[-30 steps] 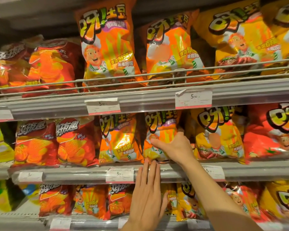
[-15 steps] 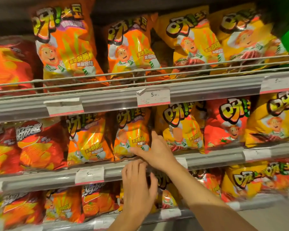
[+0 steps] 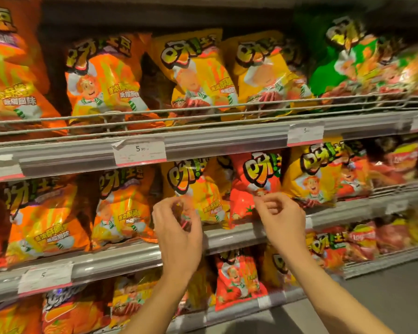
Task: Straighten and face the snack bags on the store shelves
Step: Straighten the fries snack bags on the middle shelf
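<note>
Two hands (image 3: pixel 179 233) (image 3: pixel 281 219) before shelved bags (image 3: pixel 198 196)

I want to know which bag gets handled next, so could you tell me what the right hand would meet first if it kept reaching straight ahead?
Probably the red snack bag on the middle shelf: the right hand is directly before its lower front. Depth is unclear.

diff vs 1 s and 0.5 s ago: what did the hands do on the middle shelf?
Both hands shifted right along the middle shelf. The right hand left the orange bag and now curls in front of the red bag. The left hand rose from the shelf edge, fingers now curled, in front of the yellow bag. Blur hides any grip. Bags stayed in their rows.
</note>
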{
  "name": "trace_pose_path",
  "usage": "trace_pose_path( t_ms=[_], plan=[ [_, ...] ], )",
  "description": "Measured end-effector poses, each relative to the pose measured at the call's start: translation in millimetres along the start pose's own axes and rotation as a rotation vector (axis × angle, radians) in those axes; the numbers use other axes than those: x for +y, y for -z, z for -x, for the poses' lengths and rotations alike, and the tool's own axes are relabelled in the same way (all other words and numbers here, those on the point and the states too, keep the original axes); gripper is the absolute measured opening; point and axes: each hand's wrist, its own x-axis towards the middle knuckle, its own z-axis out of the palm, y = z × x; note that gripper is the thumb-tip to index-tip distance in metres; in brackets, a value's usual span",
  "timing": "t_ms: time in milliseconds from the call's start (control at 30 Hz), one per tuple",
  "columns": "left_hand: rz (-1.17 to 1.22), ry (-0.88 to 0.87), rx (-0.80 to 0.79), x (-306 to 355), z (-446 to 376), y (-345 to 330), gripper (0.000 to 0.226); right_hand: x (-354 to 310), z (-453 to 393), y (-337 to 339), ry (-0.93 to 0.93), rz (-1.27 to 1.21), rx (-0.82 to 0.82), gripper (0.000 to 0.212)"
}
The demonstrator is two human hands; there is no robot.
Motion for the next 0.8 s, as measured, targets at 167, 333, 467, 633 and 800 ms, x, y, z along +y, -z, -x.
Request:
trace_pose_path(
  t_ms=[167, 333, 467, 633, 800],
  plan=[
    [-0.129, 0.145, -0.068, -4.1, -23.0, -6.1, 0.072, 20.8, -18.2, 7.3, -0.013, -0.027, 0.112, 0.04],
    [-0.089, 0.325, -0.1, 4.4, -30.6, -12.8, 0.11, 32.7, -21.4, 7.4, 0.022, -0.022, 0.078, 0.049],
    [-0.149, 0.201, 0.023, 15.4, -29.3, -30.8, 0.109, 35.9, -24.2, 7.9, 0.061, -0.038, 0.046, 0.054],
    [-0.19, 0.146, 0.172, 30.5, -33.8, -47.3, 0.09, 30.9, -31.2, 7.5, 0.091, 0.014, 0.084, 0.067],
    [-0.107, -0.159, 0.176, 48.1, -27.1, -65.0, 0.052, 31.0, -43.2, 23.5, 0.113, -0.007, 0.218, 0.038]
  ],
)
